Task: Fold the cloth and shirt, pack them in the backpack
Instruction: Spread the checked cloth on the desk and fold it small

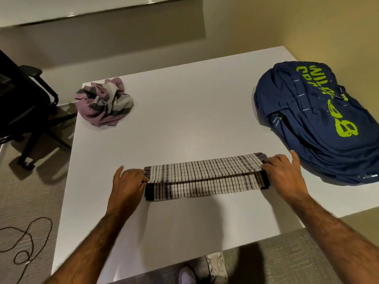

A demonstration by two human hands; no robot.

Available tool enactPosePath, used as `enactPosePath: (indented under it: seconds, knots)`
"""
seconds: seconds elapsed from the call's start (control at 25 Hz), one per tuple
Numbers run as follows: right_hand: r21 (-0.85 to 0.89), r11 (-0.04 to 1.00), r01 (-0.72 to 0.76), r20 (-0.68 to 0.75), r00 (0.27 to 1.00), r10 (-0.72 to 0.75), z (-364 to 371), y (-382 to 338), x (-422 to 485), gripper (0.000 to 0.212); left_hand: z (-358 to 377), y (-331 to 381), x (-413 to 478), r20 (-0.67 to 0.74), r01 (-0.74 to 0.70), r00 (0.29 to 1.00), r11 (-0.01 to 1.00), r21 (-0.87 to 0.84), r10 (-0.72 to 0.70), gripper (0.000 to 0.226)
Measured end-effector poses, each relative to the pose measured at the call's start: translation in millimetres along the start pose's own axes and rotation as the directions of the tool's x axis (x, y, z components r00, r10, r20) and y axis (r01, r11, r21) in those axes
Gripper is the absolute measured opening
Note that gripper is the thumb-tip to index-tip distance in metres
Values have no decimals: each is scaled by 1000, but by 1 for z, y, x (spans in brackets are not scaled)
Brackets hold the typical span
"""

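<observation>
A white cloth with dark stripes lies folded into a long narrow band near the front middle of the white table. My left hand pinches its left end and my right hand pinches its right end, holding the top layer. A crumpled pink, grey and white striped shirt sits at the table's far left corner. A navy backpack with neon green lettering lies flat at the right side, its zippers appearing shut.
A black office chair stands on the floor left of the table. A dark cable loops on the carpet at the lower left. My shoes show below the table's front edge. Walls lie behind and to the right.
</observation>
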State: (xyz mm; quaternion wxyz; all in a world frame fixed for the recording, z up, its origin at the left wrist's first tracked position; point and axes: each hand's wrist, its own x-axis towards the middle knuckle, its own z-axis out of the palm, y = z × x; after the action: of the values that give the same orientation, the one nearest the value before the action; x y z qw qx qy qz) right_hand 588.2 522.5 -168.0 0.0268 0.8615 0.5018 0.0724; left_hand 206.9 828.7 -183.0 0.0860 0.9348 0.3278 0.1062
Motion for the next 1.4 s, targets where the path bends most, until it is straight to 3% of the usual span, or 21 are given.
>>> enactPosePath:
  seconds: [0.56,0.72,0.8,0.92,1.0,1.16,1.4]
  knots:
    - [-18,1000,-24,28,999,25,21,-14,-48,44,31,-2,-42,-21,-162,986,984,76,164,24]
    - [-39,997,-66,136,988,70,32,-18,-48,29,33,7,-43,5,-101,995,990,96,101,17]
    - [41,989,-140,99,986,136,31,-22,-49,21,30,14,-46,-24,-33,999,995,93,36,9]
    - [202,951,-232,37,973,230,22,-50,-43,28,25,47,-33,-68,49,997,998,34,-47,28]
    - [286,934,-215,64,977,205,17,-91,-29,45,33,84,-16,-16,34,999,999,-3,-34,38]
    - [375,926,-45,106,994,5,28,-180,4,60,74,133,4,92,-184,979,983,-12,184,51]
    - [311,949,48,149,984,-99,51,-208,21,61,104,119,12,245,-17,969,1000,-7,18,61]
